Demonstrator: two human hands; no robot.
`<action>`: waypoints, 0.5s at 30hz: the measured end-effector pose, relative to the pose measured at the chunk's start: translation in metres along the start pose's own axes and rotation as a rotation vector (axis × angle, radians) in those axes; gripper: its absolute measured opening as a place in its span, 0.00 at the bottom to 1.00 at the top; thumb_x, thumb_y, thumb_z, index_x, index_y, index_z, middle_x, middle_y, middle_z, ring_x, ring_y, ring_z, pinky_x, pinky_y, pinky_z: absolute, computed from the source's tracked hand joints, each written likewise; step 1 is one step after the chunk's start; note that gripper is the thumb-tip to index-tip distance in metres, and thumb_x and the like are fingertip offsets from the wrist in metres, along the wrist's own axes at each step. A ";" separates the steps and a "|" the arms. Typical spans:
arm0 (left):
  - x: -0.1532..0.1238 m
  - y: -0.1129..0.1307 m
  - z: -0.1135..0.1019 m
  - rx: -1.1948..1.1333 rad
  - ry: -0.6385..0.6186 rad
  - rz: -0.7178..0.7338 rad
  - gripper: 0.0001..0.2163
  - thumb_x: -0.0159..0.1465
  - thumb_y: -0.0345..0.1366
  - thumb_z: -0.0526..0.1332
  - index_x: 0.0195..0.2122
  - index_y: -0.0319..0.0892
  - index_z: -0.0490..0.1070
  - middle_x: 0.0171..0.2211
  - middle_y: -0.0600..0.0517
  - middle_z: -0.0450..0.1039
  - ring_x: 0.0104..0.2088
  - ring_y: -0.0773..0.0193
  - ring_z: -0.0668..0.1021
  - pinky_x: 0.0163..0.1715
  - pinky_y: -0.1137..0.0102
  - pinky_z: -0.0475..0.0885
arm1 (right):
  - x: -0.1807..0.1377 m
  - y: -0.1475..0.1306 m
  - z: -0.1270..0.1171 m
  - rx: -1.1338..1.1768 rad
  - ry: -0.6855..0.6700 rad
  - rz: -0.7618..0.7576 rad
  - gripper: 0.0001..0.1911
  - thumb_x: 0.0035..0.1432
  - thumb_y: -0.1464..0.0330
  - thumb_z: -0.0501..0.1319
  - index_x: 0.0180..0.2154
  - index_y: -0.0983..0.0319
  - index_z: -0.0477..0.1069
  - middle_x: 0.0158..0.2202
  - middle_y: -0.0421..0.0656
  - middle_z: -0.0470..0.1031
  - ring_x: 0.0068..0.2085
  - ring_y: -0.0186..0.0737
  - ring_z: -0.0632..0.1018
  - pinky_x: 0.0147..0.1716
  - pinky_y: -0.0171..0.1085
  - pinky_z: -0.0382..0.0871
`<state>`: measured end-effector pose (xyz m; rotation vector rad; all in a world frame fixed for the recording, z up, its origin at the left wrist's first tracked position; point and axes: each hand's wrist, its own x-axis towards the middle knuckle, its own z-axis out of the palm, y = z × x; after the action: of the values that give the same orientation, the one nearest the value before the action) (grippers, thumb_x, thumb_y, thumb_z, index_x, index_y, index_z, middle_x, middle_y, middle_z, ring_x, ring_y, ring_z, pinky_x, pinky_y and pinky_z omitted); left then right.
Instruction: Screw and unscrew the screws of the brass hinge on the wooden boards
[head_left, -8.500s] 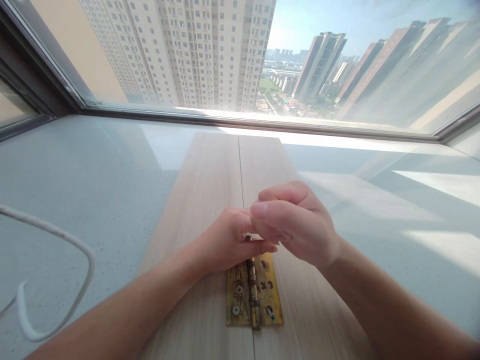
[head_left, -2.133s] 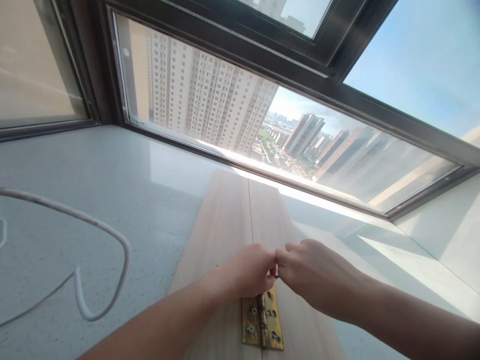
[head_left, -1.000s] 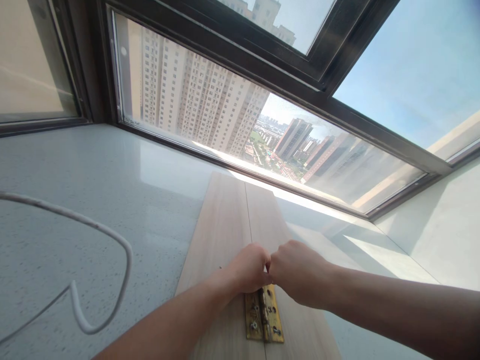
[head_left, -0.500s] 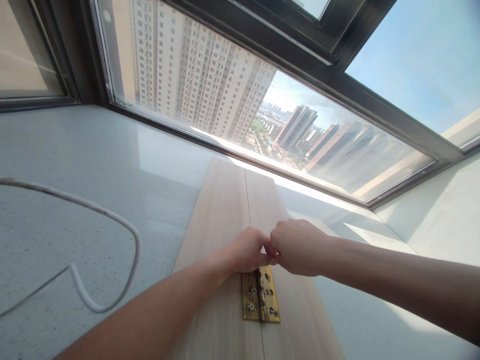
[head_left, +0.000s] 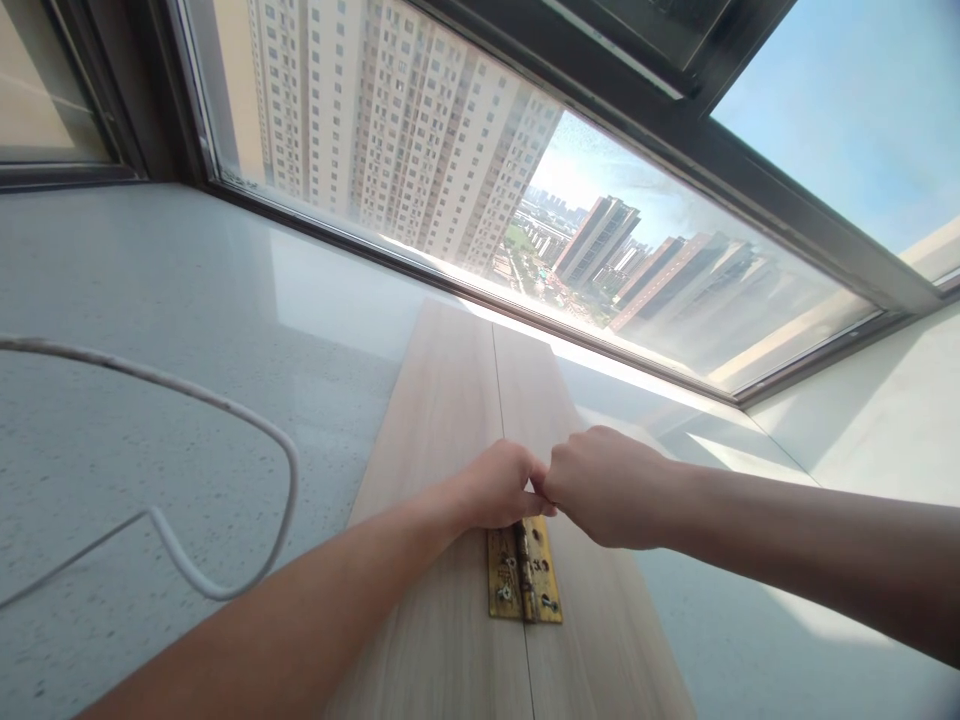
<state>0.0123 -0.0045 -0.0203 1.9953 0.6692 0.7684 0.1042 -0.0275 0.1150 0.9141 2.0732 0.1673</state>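
A worn, brass-coloured hinge [head_left: 525,575] lies across the seam between two pale wooden boards [head_left: 450,400]. Screws stand in some of its holes, and its far end is hidden under my hands. My left hand [head_left: 504,485] is closed just above that end, thumb and fingertips pinched together. Against its fingertips rests my right hand [head_left: 611,487], curled into a fist. Whatever is between the fingers is too small or too covered to make out.
The boards lie on a speckled pale sill [head_left: 315,400] that runs up to a dark-framed window [head_left: 465,290]. At the left a white cable [head_left: 277,440] loops over the sill. A white wall [head_left: 885,410] stands at the right.
My right hand has turned slightly at the wrist, while both hands stay together over the hinge's far end. The whole view has shifted a little.
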 end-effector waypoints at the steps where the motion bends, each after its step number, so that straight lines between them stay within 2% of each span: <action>1: 0.000 0.000 0.000 -0.002 0.003 0.003 0.05 0.53 0.33 0.63 0.29 0.39 0.78 0.27 0.53 0.76 0.29 0.69 0.72 0.31 0.76 0.64 | 0.001 -0.002 -0.001 0.018 -0.018 0.033 0.08 0.44 0.75 0.59 0.27 0.62 0.75 0.23 0.45 0.72 0.24 0.41 0.74 0.20 0.35 0.55; 6: -0.002 0.002 -0.002 -0.047 -0.020 0.000 0.07 0.54 0.31 0.63 0.33 0.40 0.79 0.32 0.51 0.79 0.33 0.66 0.75 0.36 0.75 0.67 | 0.003 -0.009 -0.005 0.197 -0.070 0.307 0.07 0.47 0.70 0.58 0.27 0.62 0.76 0.26 0.46 0.73 0.27 0.43 0.76 0.19 0.35 0.56; 8: -0.002 0.002 -0.002 -0.059 -0.020 -0.004 0.07 0.54 0.31 0.63 0.33 0.40 0.79 0.32 0.51 0.79 0.34 0.66 0.76 0.37 0.75 0.67 | 0.004 -0.009 -0.006 0.222 -0.085 0.368 0.08 0.48 0.69 0.58 0.27 0.63 0.76 0.26 0.47 0.73 0.26 0.44 0.76 0.18 0.35 0.56; 12: -0.001 0.002 -0.002 -0.050 -0.003 0.006 0.07 0.55 0.30 0.62 0.33 0.40 0.80 0.32 0.51 0.79 0.33 0.67 0.76 0.36 0.75 0.67 | 0.003 -0.007 -0.005 0.213 -0.053 0.355 0.09 0.49 0.66 0.58 0.27 0.62 0.75 0.25 0.46 0.72 0.26 0.44 0.76 0.18 0.35 0.57; 15: -0.001 0.001 -0.002 -0.038 -0.006 0.015 0.08 0.55 0.31 0.62 0.34 0.40 0.79 0.31 0.52 0.79 0.32 0.68 0.74 0.34 0.76 0.66 | -0.004 -0.004 -0.002 0.058 -0.009 0.185 0.06 0.49 0.70 0.58 0.27 0.62 0.75 0.25 0.45 0.72 0.27 0.44 0.75 0.20 0.36 0.56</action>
<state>0.0103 -0.0049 -0.0193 1.9695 0.6321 0.7790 0.1024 -0.0323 0.1172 1.1402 1.9933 0.2009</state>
